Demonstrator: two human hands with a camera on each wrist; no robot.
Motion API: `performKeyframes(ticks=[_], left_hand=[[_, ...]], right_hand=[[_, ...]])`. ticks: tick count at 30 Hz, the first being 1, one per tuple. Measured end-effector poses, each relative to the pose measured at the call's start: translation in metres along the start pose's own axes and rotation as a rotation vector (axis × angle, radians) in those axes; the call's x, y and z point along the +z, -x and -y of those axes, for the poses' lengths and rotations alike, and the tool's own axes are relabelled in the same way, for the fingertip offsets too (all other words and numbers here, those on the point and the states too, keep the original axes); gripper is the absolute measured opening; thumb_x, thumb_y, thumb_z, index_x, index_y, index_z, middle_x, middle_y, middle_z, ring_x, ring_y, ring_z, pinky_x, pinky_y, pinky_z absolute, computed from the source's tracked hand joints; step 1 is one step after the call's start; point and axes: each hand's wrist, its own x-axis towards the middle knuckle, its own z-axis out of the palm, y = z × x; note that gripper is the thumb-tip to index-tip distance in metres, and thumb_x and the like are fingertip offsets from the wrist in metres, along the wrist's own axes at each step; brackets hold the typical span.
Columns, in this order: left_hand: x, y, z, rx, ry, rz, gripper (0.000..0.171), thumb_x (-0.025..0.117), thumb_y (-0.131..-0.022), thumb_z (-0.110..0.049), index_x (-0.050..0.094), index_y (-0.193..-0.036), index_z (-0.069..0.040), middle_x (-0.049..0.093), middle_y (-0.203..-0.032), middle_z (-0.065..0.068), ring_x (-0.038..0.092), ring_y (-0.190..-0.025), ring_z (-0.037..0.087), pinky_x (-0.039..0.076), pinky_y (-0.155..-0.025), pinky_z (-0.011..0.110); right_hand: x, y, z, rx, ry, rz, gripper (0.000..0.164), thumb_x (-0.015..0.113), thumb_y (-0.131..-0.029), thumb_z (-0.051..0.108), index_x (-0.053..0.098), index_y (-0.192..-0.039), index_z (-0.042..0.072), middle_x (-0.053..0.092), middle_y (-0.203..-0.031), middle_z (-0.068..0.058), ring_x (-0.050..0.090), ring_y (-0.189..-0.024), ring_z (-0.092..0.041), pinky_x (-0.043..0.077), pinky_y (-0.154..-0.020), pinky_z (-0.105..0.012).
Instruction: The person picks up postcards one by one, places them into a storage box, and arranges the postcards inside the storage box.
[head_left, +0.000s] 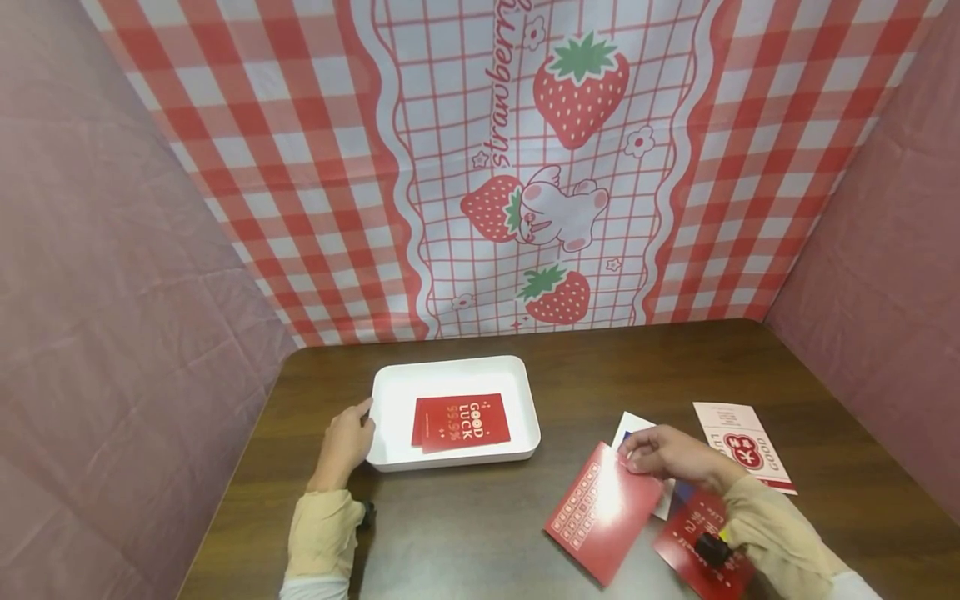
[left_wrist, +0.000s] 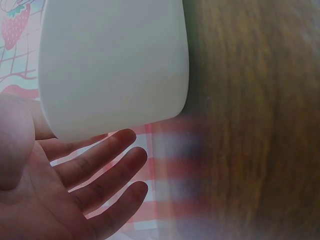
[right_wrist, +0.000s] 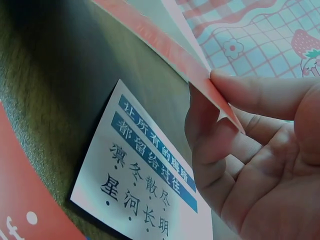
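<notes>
A white tray (head_left: 528, 392) stands at left-centre on the table, with red "GOOD LUCK" cards (head_left: 480, 421) overlapping inside it. My left hand (head_left: 348, 446) holds the tray's left rim; in the left wrist view the thumb reaches over the edge, and the other fingers (left_wrist: 115, 210) extend outside the wall. At right, my right hand (head_left: 663, 454) pinches a red card (head_left: 600, 521) by its upper corner between thumb and fingers, the card tilted above the table. Below it in the right wrist view lies a white card (right_wrist: 135, 190) with blue bands and black characters.
A red card (head_left: 693, 542) lies partly under the right forearm. A white and red card (head_left: 742, 450) lies further right on the brown table (head_left: 442, 533). Behind the table hangs a strawberry-patterned cloth (head_left: 480, 275), with pink cloth (head_left: 135, 292) at the sides.
</notes>
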Motion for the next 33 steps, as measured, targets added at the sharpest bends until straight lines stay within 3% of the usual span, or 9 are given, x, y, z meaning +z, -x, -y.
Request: performKeyframes(ticks=[13,33], left_hand=[[0.001,0.000,0.000,0.014,-0.007,-0.031,0.047,0.044,-0.094,-0.008,0.050,-0.139,0.002,0.050,-0.142,0.025,0.047,-0.131,0.046,0.038,-0.107,0.060],[0.002,0.004,-0.001,0.019,-0.019,-0.016,0.053,0.044,-0.093,-0.007,0.042,-0.145,0.000,0.045,-0.145,0.027,0.045,-0.132,0.048,0.038,-0.107,0.061]], right_hand=[[-0.002,0.001,0.005,0.028,-0.114,-0.004,0.014,0.061,-0.090,0.007,0.063,-0.103,0.004,0.068,-0.084,0.005,0.065,-0.073,-0.006,0.055,-0.067,-0.026],[-0.006,0.004,0.017,0.062,-0.153,-0.103,0.014,0.061,-0.093,0.013,0.062,-0.106,0.007,0.070,-0.090,0.004,0.067,-0.082,-0.011,0.057,-0.071,-0.030]])
